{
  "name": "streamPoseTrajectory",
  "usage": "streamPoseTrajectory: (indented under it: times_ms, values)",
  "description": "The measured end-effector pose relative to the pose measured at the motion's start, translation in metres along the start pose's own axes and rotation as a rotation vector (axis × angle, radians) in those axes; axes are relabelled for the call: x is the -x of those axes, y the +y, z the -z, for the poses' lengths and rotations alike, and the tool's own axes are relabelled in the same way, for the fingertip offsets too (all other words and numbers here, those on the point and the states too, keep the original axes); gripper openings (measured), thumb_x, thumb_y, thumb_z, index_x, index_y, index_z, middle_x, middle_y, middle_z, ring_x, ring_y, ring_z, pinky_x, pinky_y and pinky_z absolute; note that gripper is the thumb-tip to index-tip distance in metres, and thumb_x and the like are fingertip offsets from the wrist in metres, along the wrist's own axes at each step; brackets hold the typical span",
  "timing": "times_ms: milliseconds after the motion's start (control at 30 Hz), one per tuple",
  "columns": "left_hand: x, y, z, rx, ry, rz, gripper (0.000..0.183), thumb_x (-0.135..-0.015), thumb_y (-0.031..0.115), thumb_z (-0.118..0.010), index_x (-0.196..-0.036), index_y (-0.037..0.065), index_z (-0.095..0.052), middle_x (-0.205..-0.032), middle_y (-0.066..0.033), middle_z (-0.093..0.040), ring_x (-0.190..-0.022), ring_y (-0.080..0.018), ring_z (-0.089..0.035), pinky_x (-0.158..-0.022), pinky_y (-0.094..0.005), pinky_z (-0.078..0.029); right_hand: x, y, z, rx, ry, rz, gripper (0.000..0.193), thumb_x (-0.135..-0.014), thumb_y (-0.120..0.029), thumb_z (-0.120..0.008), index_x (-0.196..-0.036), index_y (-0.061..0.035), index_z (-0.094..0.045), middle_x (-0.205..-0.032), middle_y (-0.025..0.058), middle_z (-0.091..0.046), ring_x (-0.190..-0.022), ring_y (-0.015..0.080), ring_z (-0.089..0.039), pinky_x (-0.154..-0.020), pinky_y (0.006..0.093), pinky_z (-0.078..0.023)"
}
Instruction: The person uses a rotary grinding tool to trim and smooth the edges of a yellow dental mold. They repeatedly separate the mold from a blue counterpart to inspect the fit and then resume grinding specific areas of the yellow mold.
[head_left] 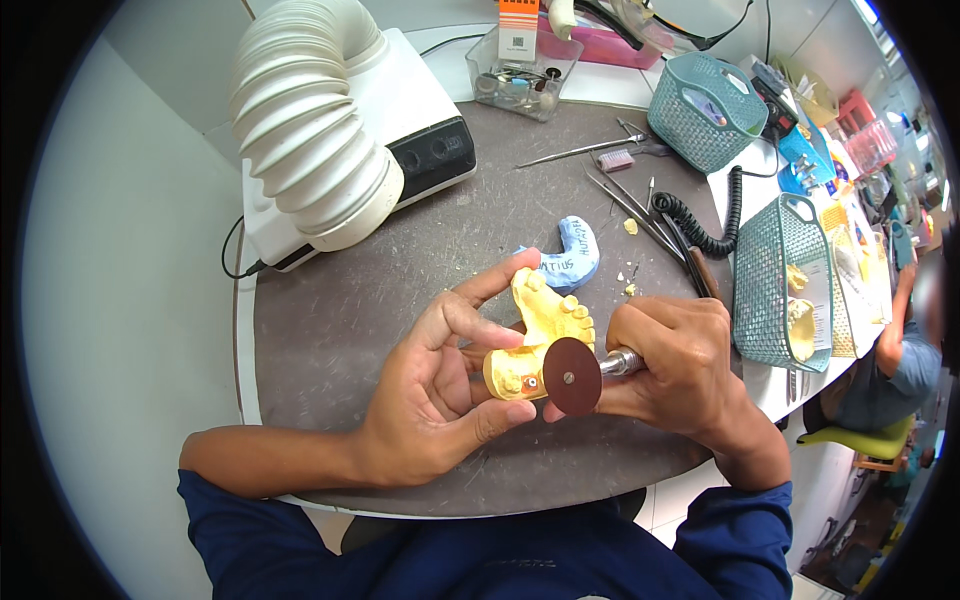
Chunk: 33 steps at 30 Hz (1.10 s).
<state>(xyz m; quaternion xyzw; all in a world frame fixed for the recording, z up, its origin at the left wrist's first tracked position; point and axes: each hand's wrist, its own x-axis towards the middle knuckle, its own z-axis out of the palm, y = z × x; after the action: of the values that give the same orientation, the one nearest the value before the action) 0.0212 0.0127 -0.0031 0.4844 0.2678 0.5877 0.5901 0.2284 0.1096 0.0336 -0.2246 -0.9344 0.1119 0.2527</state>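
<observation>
Between its fingers and thumb, my left hand (435, 375) grips a yellow plaster dental model (545, 308) shaped like an arch with teeth. A small reddish patch with a metal-coloured spot shows on the model's near left end. My right hand (675, 365) is wrapped round a rotary handpiece (622, 362) with a metallic nose. On its tip sits a dark red-brown cutting disc (573, 376), held right at the model's near right side; whether the two touch I cannot tell. Just beyond the model a blue curved impression piece (575, 258) with handwriting lies on the grey bench.
A white suction unit (425, 90) with a ribbed hose (310, 130) stands at the far left. Teal baskets (705, 115) and a clear tray (520, 85) line the back and right. Tweezers-like tools and a coiled cord (735, 215) lie nearby. Another person (885, 360) sits far right.
</observation>
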Motion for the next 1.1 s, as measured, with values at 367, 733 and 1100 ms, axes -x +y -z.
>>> streamPoseTrajectory:
  times_ms: [367, 733, 1100]
  values:
    - [-0.0027, 0.0045, 0.0005, 0.035, -0.011, -0.010, 0.043, -0.085, -0.011, -0.067, -0.117, 0.004, -0.042, -0.157, -0.0227, -0.015, -0.138, -0.0329, -0.041, -0.100, -0.0408, -0.057, 0.0012, 0.0002, -0.0006, 0.026, -0.018, 0.043, 0.055, -0.066, -0.051, -0.084, -0.062, -0.0096, -0.048, -0.053, 0.0034, -0.049, -0.044, 0.0207, -0.054, -0.042, 0.0326, -0.038]
    - [-0.0025, -0.0005, 0.0035, 0.008, -0.030, -0.052, 0.042, -0.085, -0.011, -0.068, -0.115, 0.005, -0.043, -0.156, -0.0220, -0.018, -0.141, -0.0362, -0.035, -0.101, -0.0418, -0.056, 0.0022, -0.0010, -0.0019, 0.024, -0.019, 0.037, 0.053, -0.064, -0.049, -0.084, -0.063, -0.0091, -0.049, -0.054, 0.0031, -0.049, -0.046, 0.0208, -0.055, -0.043, 0.0327, -0.038]
    - [-0.0018, -0.0003, 0.0021, 0.005, -0.022, -0.060, 0.041, -0.086, -0.010, -0.067, -0.116, 0.003, -0.043, -0.156, -0.0219, -0.018, -0.140, -0.0363, -0.037, -0.102, -0.0414, -0.056, 0.0032, -0.0009, -0.0048, 0.007, -0.004, 0.026, 0.052, -0.066, -0.048, -0.085, -0.064, -0.0087, -0.051, -0.052, 0.0040, -0.049, -0.045, 0.0214, -0.054, -0.043, 0.0328, -0.039]
